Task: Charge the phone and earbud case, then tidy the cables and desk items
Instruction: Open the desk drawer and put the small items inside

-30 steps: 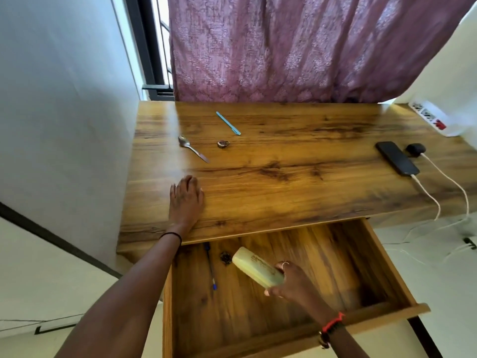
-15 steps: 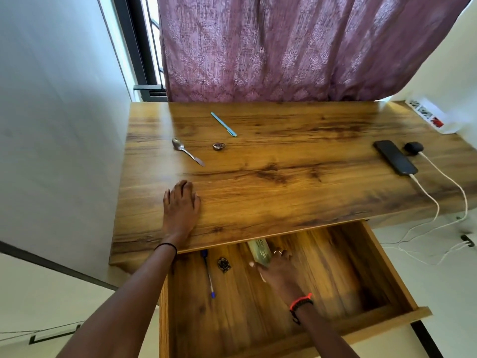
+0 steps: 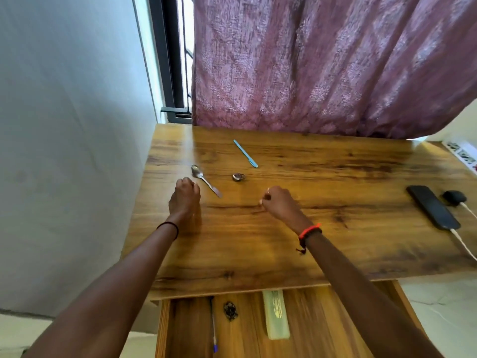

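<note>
Left hand (image 3: 184, 196) is hovering curled and empty just beside the steel spoon (image 3: 206, 181) on the desk (image 3: 335, 241), right hand (image 3: 278, 202) likewise curled and empty. The spoon is looking light, rigid, slick — its handle is offering the best pinch.

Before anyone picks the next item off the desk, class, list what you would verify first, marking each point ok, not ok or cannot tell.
1. Charging: the phone and earbud case each have one of the white cables attached: ok.
2. Far ends in a socket: cannot tell, out of view.
3. The drawer is open: ok.
4. The left hand and right hand hold nothing: ok.
5. The desk is tidied: not ok; the spoon, blue pen and small metal item lie on it.
</note>
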